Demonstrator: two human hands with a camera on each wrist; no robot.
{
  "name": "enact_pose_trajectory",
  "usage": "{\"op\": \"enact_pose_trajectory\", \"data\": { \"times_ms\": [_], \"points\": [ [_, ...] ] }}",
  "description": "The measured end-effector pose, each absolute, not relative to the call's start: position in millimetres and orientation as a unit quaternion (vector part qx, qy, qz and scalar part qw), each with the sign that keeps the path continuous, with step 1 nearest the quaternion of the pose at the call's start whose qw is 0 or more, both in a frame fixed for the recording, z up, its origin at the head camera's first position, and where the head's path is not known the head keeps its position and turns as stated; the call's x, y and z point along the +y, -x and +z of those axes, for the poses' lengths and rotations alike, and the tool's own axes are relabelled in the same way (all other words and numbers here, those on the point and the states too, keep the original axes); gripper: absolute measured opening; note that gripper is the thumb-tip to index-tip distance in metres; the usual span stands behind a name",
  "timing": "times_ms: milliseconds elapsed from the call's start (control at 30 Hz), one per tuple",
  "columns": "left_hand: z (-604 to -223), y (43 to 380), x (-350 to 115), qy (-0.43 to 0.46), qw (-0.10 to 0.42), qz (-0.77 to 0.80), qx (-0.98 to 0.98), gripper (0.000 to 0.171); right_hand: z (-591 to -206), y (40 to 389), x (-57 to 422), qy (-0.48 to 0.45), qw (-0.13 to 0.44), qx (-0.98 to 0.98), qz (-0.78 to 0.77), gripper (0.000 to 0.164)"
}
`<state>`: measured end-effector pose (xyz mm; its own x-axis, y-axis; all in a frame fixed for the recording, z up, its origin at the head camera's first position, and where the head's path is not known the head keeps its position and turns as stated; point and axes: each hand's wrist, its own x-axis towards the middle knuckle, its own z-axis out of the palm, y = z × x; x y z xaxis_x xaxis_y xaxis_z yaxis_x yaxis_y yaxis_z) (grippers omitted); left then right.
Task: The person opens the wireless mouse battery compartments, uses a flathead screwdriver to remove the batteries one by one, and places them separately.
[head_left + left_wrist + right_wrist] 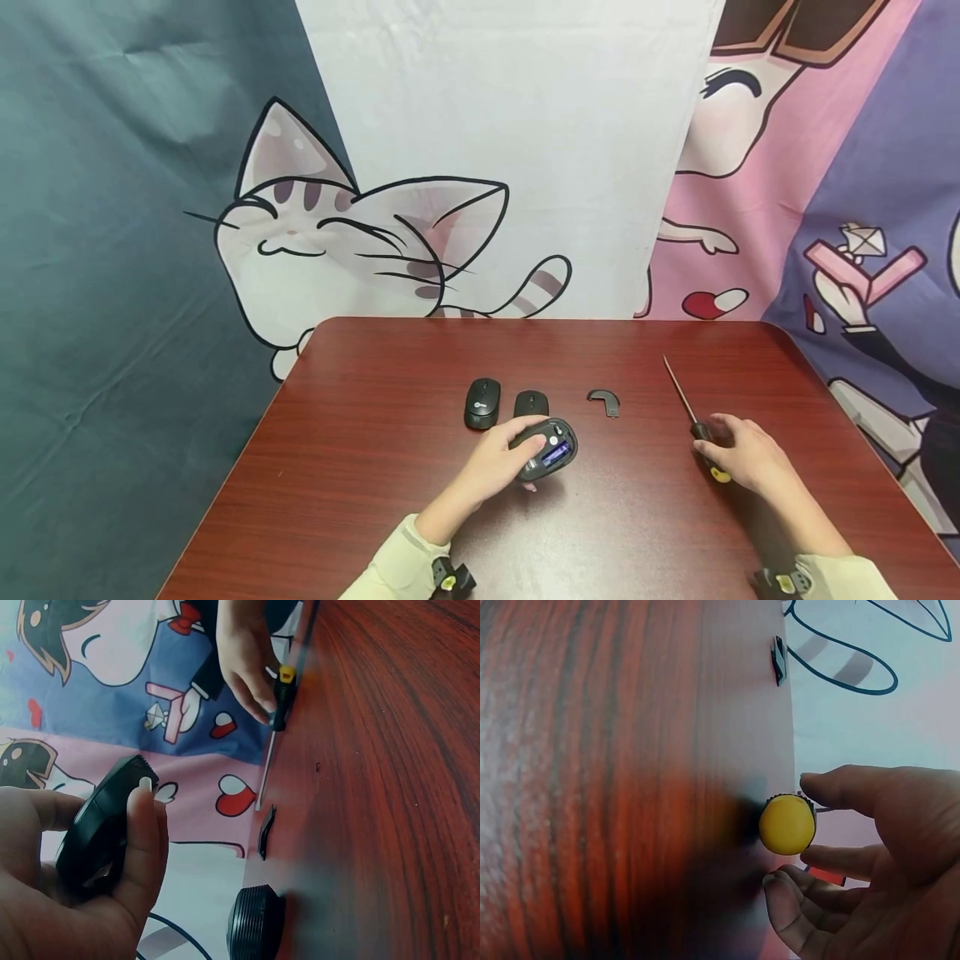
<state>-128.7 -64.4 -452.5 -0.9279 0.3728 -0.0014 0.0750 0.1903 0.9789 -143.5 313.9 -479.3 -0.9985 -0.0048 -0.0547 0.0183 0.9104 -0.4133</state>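
My left hand (491,467) grips a black computer mouse (564,433), its underside turned up and the thumb lying across it. A blue battery (556,453) shows in the mouse's uncovered compartment. In the left wrist view, the same mouse (105,825) is seen edge-on between thumb and fingers. On the right, my right hand (752,454) pinches the black handle of a screwdriver (701,431), whose shaft points to the far side of the table. The handle's yellow end (787,825) faces the right wrist camera, with thumb and forefinger at either side.
Two more black mice lie on the table: one with a white logo (482,404) at left, another (531,403) partly hidden behind my left hand. A curved black cover (603,402) lies between them and the screwdriver. Behind the reddish wooden table (360,467) hangs a cartoon-printed cloth (525,125).
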Motion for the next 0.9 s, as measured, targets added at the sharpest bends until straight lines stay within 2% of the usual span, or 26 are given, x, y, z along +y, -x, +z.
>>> {"op": "enact_pose_trajectory", "data": {
  "times_ms": [267,567,667,900],
  "points": [
    [-450.4,128.6,-65.1,-0.148,0.115,0.631,0.753,0.033,-483.0,142.3,313.5,-0.006,0.038,0.976,-0.214,0.078],
    [-452.7,127.1,-65.6,-0.151,0.117,0.632,0.751,0.034,-485.0,141.6,312.0,-0.022,0.054,0.976,-0.212,0.072],
    [-453.4,127.2,-65.8,-0.151,0.118,0.632,0.751,0.033,-485.2,142.6,311.6,-0.023,0.056,0.976,-0.208,0.067],
    [-452.2,126.6,-66.6,-0.144,0.121,0.635,0.75,0.031,-483.1,145.3,310.3,-0.024,0.054,0.979,-0.193,0.041]
  ]
}}
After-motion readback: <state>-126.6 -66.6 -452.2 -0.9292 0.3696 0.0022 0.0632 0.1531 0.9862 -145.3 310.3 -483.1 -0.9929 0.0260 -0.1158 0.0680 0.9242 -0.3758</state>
